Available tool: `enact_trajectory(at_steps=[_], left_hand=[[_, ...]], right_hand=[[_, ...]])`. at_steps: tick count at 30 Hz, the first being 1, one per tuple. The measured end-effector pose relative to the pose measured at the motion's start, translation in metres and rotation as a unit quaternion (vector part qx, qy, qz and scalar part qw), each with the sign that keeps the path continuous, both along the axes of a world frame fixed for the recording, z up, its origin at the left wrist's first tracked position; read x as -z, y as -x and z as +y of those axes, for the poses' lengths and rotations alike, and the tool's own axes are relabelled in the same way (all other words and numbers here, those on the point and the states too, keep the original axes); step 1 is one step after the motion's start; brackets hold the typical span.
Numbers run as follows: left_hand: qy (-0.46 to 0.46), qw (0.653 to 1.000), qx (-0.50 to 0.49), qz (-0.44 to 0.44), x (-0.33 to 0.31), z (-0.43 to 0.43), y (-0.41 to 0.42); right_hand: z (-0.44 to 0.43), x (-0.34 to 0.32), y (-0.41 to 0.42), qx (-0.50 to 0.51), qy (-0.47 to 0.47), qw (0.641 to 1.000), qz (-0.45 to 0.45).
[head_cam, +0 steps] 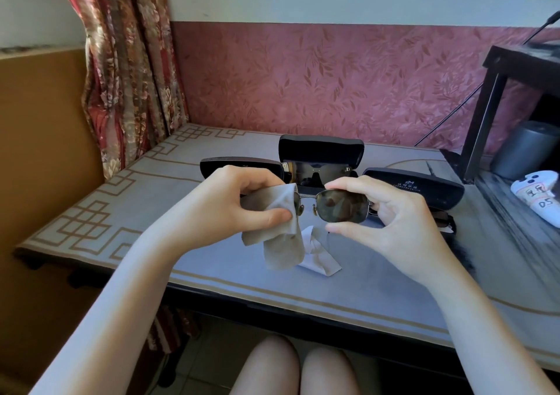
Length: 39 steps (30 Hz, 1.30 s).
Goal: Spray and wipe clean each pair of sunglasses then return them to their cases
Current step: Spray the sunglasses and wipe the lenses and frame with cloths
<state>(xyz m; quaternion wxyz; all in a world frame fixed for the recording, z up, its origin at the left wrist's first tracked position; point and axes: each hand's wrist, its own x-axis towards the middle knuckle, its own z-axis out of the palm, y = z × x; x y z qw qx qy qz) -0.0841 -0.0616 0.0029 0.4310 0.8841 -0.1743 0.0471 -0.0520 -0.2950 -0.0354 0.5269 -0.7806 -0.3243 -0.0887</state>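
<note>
Two hands: left hand (242, 200) at 9 o'clock, right hand (391, 212) at 3 o'clock. Three black cases: left case (230, 164) at 10 o'clock, open case (321, 150) at 12 o'clock, right case (424, 187) at 2 o'clock. Two pairs plainly seen: held sunglasses (342, 205) at centre, cased sunglasses (318, 172) at 12 o'clock. Two cloths: grey cloth (281, 243), white cloth (321, 258), both near 6 o'clock. One grey canister (527, 149), far out at 2 o'clock

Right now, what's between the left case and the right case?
In the head view, an open case with dark sunglasses inside sits between the left case and right case.
</note>
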Motion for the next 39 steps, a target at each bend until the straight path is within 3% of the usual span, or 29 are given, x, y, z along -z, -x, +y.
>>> enact_trajectory(at_steps=[9, 17, 26, 31, 39], left_hand=[[-0.001, 0.998, -0.024, -0.065, -0.002, -0.014, -0.004], [0.116, 0.993, -0.03, -0.01, 0.001, 0.004, -0.003], [0.139, 0.988, 0.059, 0.031, 0.001, 0.018, 0.007], [0.165, 0.985, 0.007, 0.046, 0.004, 0.014, 0.001], [0.139, 0.989, -0.043, -0.023, 0.005, -0.004, -0.003]], right_hand=[[-0.001, -0.004, 0.003, -0.007, -0.043, 0.999, -0.014], [-0.003, -0.003, 0.0, 0.002, -0.085, 0.996, 0.006], [-0.001, -0.002, 0.0, -0.015, -0.086, 0.996, 0.031], [0.0, -0.003, -0.001, -0.011, -0.084, 0.996, 0.032], [-0.002, -0.002, -0.001, -0.002, -0.065, 0.998, 0.006]])
